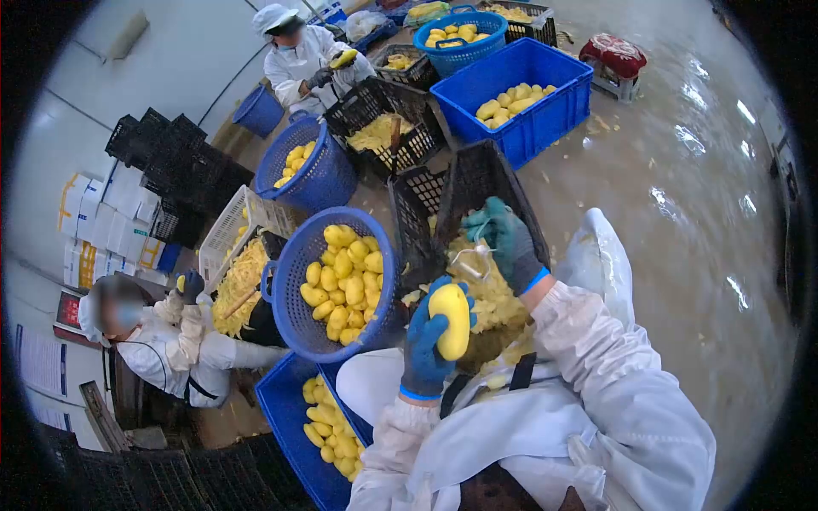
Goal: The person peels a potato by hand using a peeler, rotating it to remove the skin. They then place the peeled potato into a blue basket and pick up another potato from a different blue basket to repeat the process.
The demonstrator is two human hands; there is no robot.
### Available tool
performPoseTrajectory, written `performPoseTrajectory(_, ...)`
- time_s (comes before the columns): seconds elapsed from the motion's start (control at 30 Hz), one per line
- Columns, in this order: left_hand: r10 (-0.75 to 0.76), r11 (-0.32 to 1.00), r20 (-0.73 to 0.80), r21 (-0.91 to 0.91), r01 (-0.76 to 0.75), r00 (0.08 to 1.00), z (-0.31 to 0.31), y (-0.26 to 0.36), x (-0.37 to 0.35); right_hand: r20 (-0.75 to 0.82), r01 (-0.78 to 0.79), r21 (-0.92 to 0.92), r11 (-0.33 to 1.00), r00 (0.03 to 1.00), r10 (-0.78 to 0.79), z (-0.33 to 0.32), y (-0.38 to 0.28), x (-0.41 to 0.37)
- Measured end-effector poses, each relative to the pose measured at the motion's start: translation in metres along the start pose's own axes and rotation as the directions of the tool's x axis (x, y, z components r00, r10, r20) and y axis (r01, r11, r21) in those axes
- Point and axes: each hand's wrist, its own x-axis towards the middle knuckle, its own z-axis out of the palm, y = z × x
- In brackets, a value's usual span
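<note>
Potato [452,322] gripped by left hand [423,345], long axis roughly 12-to-6, lies near, at 7 o'clock from, right hand [509,241], which is clenched on thin pale tool [474,255] over black crate [498,175].

Wet floor [682,255], crowded with crates and baskets.
A blue crate [545,132] of potatoes [511,100], black crates [490,183], round blue baskets [291,255] and a blue bucket [258,111] stand on it; a red stool [613,55] sits near the blue crate, more black crates are stacked [170,162] by the wall, and peel scraps [605,123] lie scattered.
</note>
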Motion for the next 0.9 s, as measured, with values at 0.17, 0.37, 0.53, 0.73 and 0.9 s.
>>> performPoseTrajectory(0.17,-0.061,0.992,-0.030,-0.111,0.057,0.998,0.001,0.001,0.000,0.046,-0.056,0.050,0.997,0.998,0.053,0.009,-0.006,-0.013)
performPoseTrajectory(0.37,-0.073,0.991,-0.058,-0.120,0.066,0.996,-0.009,-0.003,-0.005,0.016,0.059,0.003,0.998,0.998,-0.059,0.022,-0.010,-0.021)
performPoseTrajectory(0.53,-0.056,0.994,-0.029,-0.091,0.053,0.998,0.005,0.006,0.002,-0.058,0.060,0.044,0.997,0.997,-0.058,-0.023,0.002,0.020)
performPoseTrajectory(0.73,-0.042,0.998,-0.102,0.042,0.046,0.994,-0.007,-0.007,0.004,0.025,0.001,-0.095,0.995,1.000,0.001,-0.009,0.002,0.003)
performPoseTrajectory(0.9,0.223,0.865,-0.070,0.473,-0.164,0.972,-0.014,-0.018,0.002,0.121,-0.033,-0.030,0.999,0.992,0.036,0.009,0.007,-0.028)
